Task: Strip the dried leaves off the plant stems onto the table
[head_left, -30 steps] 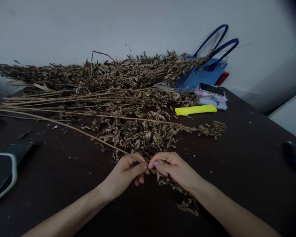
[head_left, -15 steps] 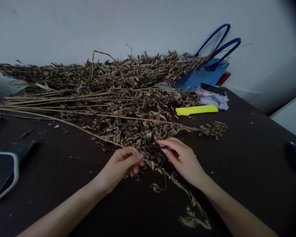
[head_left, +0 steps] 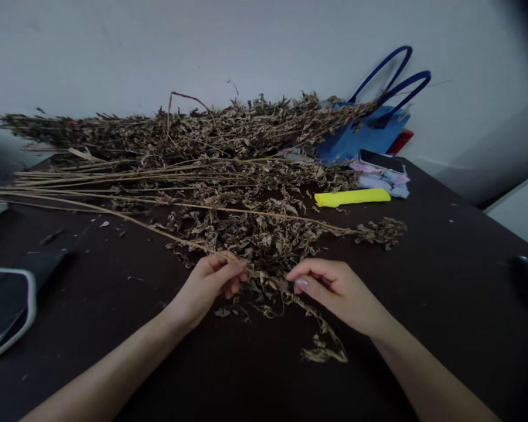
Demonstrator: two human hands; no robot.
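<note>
My left hand (head_left: 213,275) is closed around a long, thin dried plant stem (head_left: 145,224), pinching it between thumb and fingers. Past that hand the stem carries crinkled brown leaves, and its leafy tip (head_left: 323,351) droops toward me over the table. My right hand (head_left: 330,287) is at the leafy part, with thumb and forefinger drawn together on the dried leaves; the exact contact is hard to see. Just beyond both hands lies a heap of loose dried leaves (head_left: 264,237).
A thick bundle of dried plants (head_left: 193,132) lies along the wall, with bare stems (head_left: 92,179) before it. To the right are a blue bag (head_left: 361,138), a phone (head_left: 382,160) and a yellow strip (head_left: 352,197). A white-rimmed object (head_left: 31,299) sits at left on the dark table (head_left: 229,375).
My left hand has shifted slightly left and up with the stem, drawing the drooping leafy tip back and up. My right hand has come down to the stem's leaves, its fingers closing.
</note>
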